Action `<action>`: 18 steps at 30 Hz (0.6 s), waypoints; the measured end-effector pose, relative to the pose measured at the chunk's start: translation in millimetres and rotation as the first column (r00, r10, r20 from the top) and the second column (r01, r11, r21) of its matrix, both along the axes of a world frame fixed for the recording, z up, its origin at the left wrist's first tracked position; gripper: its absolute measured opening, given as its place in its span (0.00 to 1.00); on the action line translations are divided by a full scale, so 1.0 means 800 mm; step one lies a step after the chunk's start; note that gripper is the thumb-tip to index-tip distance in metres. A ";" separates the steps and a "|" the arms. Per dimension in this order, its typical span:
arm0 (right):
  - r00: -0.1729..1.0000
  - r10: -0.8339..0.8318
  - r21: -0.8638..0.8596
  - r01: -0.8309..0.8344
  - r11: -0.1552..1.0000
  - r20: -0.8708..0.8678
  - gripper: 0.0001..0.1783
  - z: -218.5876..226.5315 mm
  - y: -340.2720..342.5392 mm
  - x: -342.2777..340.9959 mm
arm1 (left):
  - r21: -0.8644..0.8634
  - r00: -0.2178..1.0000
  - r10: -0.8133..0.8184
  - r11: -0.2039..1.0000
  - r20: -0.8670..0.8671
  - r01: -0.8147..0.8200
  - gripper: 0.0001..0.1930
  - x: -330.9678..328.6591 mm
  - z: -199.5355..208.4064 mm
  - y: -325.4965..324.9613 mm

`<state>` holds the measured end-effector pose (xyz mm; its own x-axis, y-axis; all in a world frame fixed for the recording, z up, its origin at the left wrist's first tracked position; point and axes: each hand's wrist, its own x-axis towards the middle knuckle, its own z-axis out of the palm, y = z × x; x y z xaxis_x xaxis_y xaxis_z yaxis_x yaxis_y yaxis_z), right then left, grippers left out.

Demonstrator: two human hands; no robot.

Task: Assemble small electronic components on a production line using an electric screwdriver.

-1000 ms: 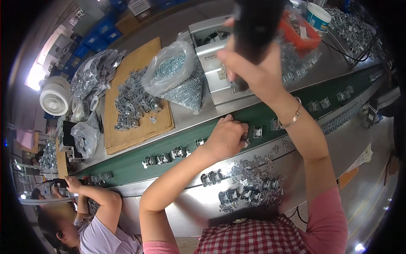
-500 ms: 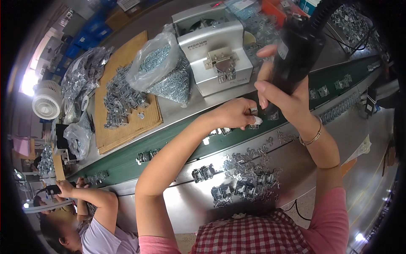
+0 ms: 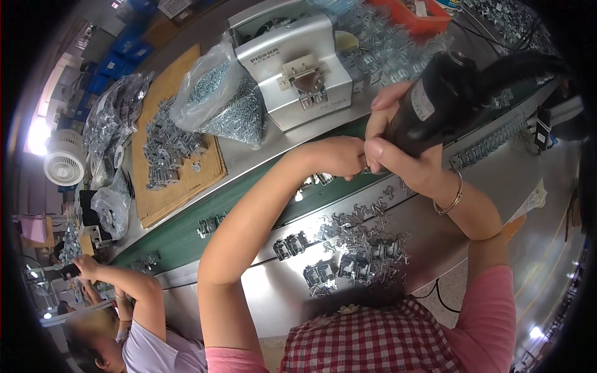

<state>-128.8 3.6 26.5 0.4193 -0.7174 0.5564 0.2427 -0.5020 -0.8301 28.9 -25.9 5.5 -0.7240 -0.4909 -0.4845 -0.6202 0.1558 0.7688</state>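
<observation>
My right hand (image 3: 407, 158) grips a black electric screwdriver (image 3: 429, 105), held steeply with its lower end close to my left fingers. On the green conveyor belt (image 3: 180, 229), my left hand (image 3: 342, 156) is closed, its fingertips pressed at a small metal part (image 3: 369, 170). The right hand and the screwdriver hide most of that part and the tool's tip. Just left of my left fingers lie more silvery metal assemblies (image 3: 320, 179) on the belt. Nearer to me, several similar assemblies (image 3: 354, 266) and loose small metal pieces (image 3: 357, 221) lie on the steel table.
Beyond the belt stands a silver screw-feeding machine (image 3: 298, 68). Next to it are a plastic bag of screws (image 3: 236, 115) and cardboard (image 3: 180, 202) with piled metal parts. An orange bin (image 3: 416, 22) sits farther back. A co-worker (image 3: 143, 304) works at the left.
My right hand has brought the screwdriver left and toward my left hand, tilting it more. My left hand has shifted slightly left, and the view has turned a little.
</observation>
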 end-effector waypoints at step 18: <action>0.989 0.086 -0.363 -0.125 0.923 -0.120 0.24 -0.026 0.023 -0.012 | -0.314 0.992 0.008 0.948 -0.124 -0.047 0.19 -0.003 -0.070 -0.013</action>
<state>-138.3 22.4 5.7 0.5484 -0.4183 0.7241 0.2364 -0.7530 -0.6140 26.7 -35.9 -50.8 -0.7511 -0.6250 -0.2128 -0.5345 0.3864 0.7517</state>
